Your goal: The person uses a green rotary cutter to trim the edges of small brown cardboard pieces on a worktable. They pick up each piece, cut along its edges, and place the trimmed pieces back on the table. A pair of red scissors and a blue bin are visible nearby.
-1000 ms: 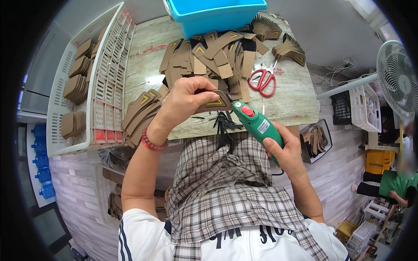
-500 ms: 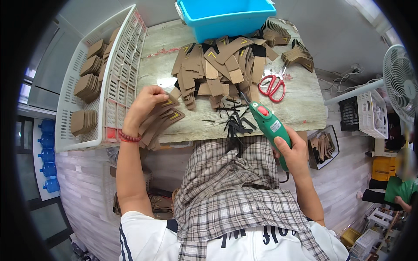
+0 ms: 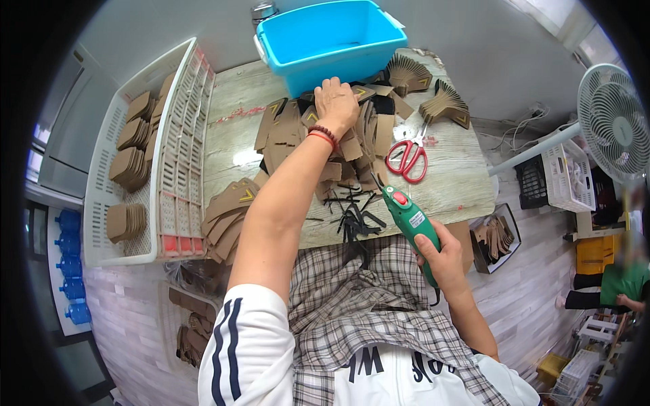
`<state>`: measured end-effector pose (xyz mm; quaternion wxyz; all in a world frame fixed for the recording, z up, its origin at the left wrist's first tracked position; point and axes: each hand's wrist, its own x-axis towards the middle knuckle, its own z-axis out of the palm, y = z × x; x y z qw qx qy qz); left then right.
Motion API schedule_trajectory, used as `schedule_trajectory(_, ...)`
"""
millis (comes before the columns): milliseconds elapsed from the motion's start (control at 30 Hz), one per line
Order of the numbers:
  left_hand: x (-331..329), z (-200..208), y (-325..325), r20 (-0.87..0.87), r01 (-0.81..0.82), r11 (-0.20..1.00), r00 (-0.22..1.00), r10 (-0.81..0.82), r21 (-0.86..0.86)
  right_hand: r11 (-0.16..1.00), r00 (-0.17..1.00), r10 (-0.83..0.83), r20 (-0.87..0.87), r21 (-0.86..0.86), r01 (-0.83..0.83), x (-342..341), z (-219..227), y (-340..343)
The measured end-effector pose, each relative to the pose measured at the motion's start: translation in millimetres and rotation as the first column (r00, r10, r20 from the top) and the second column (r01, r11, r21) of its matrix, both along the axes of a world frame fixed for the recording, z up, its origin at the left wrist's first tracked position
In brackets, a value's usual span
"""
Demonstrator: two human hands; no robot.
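Note:
My left hand (image 3: pixel 336 103) reaches to the back of a heap of brown fabric-like pieces (image 3: pixel 279 141), some with yellow V-shaped marks. Its fingers lie stretched out over the pieces, just below the blue bin (image 3: pixel 291 74). What is under the palm is hidden. In my right hand (image 3: pixel 440 256) is a green handheld electric cutter (image 3: pixel 410 218) with a red button. Its thin metal tip points up and left toward the heap. Black strip scraps (image 3: pixel 355 220) lie left of the cutter. Further left, near the table edge, sits a smaller stack of brown pieces (image 3: pixel 227 216).
Red-handled scissors (image 3: pixel 407 161) lie right of the heap. Two fanned bundles (image 3: pixel 445 105) stand at the back right. A white crate (image 3: pixel 159 203) with stacked brown pieces borders the table's left. A white fan (image 3: pixel 615 125) is at the right, beyond a box of pieces (image 3: pixel 497 237).
My left hand has left the smaller stack at the left and moved right and away to the back of the heap. My right hand still holds the cutter.

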<state>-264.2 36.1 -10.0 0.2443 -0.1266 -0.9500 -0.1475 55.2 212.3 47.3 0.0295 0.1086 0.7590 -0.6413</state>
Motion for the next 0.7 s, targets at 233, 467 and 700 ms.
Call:
schedule_trajectory(233,16,25,-2,0.008,0.112,0.59,0.98,-0.197,0.8,0.995,0.996,-0.088,-0.033,-0.046,0.086,-5,3,4)
schedule_trajectory(467,157,63,-10,-0.059,-0.058,-0.266,0.91,-0.411,0.962,0.994,0.985,-0.111,-0.134,-0.021,0.109,-14,15,-15)
schedule_trajectory(700,201,53,1,0.026,-0.232,-0.391,0.884,-0.467,0.89,0.994,0.984,-0.105,-0.142,0.022,0.109,-1,13,-20)
